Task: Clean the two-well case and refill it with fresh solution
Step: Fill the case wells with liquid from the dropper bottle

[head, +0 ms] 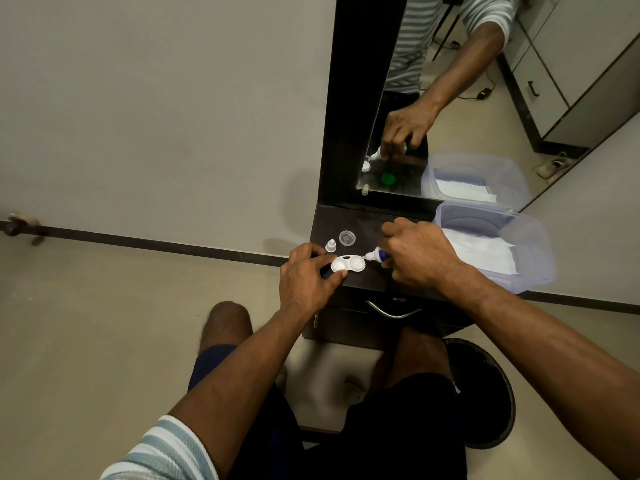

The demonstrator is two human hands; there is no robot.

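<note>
A white two-well case (348, 264) lies on the dark dresser top (367, 223), both wells uncovered. My left hand (306, 277) pinches the case's left end between thumb and fingers. My right hand (420, 256) grips a small white solution bottle (377, 255) with a blue label, tipped sideways. The bottle's nozzle points left and sits at the rim of the right well. The bottle's white cap (331, 245) stands loose just behind the case. A clear round lid (347, 237) rests beside that cap.
A clear plastic tub (519, 251) with white tissue inside stands at the right of the dresser top. A mirror (467, 98) in a dark frame rises behind. A drawer handle (393, 311) sits below the top, and a round black stool (485, 393) is under me.
</note>
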